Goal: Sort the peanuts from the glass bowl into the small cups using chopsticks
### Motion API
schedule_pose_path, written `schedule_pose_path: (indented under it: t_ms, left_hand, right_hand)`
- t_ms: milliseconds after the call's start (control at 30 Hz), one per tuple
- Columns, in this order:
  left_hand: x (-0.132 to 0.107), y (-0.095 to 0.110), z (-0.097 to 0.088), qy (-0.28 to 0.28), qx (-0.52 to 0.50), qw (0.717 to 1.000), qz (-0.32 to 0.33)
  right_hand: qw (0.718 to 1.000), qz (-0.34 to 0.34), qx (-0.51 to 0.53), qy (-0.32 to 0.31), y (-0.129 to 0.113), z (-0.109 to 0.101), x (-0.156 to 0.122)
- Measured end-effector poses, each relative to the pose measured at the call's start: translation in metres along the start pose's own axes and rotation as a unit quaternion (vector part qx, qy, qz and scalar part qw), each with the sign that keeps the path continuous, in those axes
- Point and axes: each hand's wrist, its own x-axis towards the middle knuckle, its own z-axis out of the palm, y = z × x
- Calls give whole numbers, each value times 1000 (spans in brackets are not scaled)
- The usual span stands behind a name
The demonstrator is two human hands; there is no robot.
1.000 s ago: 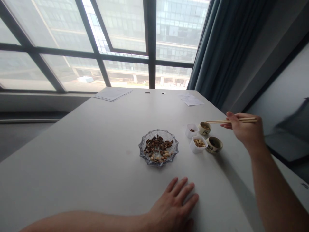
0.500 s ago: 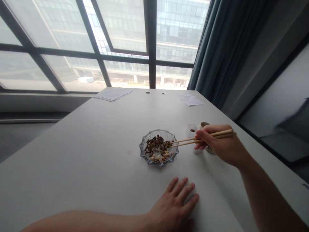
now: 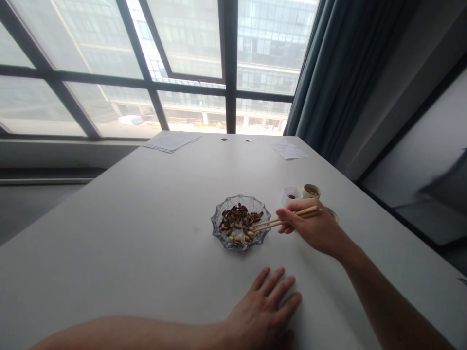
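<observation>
Over the right rim of a scalloped cut-glass dish (image 3: 237, 199), the tips of a pair of wooden chopsticks (image 3: 268, 224) reach in at the edge of a heap of dark striped sunflower seeds (image 3: 241, 217), with paler seeds (image 3: 237, 238) lying nearer the front. Whether the tips pinch a seed is too small to tell. The right hand (image 3: 310, 231) hangs just beside the dish, its fingers (image 3: 288, 214) curled and pinching the chopsticks near their upper end. The left hand (image 3: 260, 311) lies flat on the desk (image 3: 109, 209) in front of the dish, its fingers (image 3: 279, 287) spread and holding nothing.

Past the right hand stand a small clear square tub (image 3: 291, 196) with a little dark matter inside, a ceramic cup (image 3: 310, 191), and the rim of a second cup (image 3: 331, 214), partly hidden. Sheets of paper (image 3: 172, 141) lie at the far end.

A smooth seed could squirt from the tips under too much pressure, and a wide swing of the hand could tip the light tub. No writing can be read.
</observation>
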Motion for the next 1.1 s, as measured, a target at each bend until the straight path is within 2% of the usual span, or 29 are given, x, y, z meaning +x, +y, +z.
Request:
schedule_pose_path:
  t_ms: [133,267,367,467,567,700,867,1033,1100]
  left_hand:
    - [1,0,-2,-5,0,1000,0]
    - [1,1,-2,-6,-2,1000,-4]
    - [0,1,0,-6,-4,1000,-6]
    - [0,1,0,-8,-6,1000,-6]
    - [0,-1,-1,-11,-7,1000,0]
    - [0,-2,0,-10,-6,1000,1]
    - [-1,-2,2,-9,-6,1000,1]
    - [0,-1,3,-10,-1,1000,-2]
    - [0,-2,3,-9,2,1000,-1]
  right_hand:
    - [1000,-5,18,17,0,-1,-1]
    - [997,1,21,80,-11,-20,-5]
    - [980,-10,12,198,-16,-47,-6]
    - [940,-51,3,339,-11,-77,-4]
    - [908,-70,-26,412,3,-100,-1]
    - [900,-58,-63,427,22,-114,4]
    - [907,-54,-56,415,33,-115,12]
    - [904,-93,-7,416,15,-103,9]
    - [916,-95,9,390,2,-93,3]
